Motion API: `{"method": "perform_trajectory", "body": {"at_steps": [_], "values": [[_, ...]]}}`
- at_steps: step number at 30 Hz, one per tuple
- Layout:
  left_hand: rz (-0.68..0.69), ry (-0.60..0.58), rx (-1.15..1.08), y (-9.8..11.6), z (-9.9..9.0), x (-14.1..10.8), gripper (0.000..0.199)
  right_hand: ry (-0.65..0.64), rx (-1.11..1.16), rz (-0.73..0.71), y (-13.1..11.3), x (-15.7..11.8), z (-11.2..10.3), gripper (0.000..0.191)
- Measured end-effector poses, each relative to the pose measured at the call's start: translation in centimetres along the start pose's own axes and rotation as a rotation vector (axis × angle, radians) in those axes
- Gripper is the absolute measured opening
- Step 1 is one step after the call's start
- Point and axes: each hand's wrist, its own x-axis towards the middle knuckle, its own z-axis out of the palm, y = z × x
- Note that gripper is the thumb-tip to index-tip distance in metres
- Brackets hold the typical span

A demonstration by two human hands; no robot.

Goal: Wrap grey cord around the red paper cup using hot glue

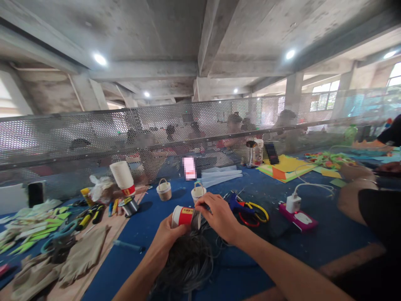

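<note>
Head view: we've got a red-and-white paper cup (184, 216) tipped sideways just above a tangle of dark cord (189, 263), left hand (167, 232) curled round it, right hand (222, 217) pinching at its open rim, fingers close together. No handle shows on ours, so it looks part-done, though we can't tell how much is left. Past it on the blue surface (122, 255), two small tubs (164, 192) already have handles, and a cup stack (121, 175) leans off left.
</note>
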Motion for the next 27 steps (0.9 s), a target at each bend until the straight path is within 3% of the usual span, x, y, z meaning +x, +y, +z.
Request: {"method": "perform_trajectory", "body": {"at_steps": [9, 18, 21, 27], "values": [[-0.038, -0.099, -0.12, 1.2, 0.2, -0.8, 0.035, -0.008, 0.03, 0.057, 1.2, 0.0, 0.3, 0.007], [-0.06, -0.101, -0.238, 1.9, 0.4, -1.2, 0.028, 0.077, 0.074, 0.118, 2.3, 0.7, -1.0, 0.014], [-0.075, -0.1, -0.293, 2.0, 0.4, -1.3, 0.027, -0.003, 0.166, 0.15, 2.3, 0.5, -0.7, 0.022], [-0.031, -0.184, -0.386, 2.3, 0.2, -1.7, 0.019, -0.276, 0.361, 0.207, 2.0, -0.3, 0.0, 0.074]]}}
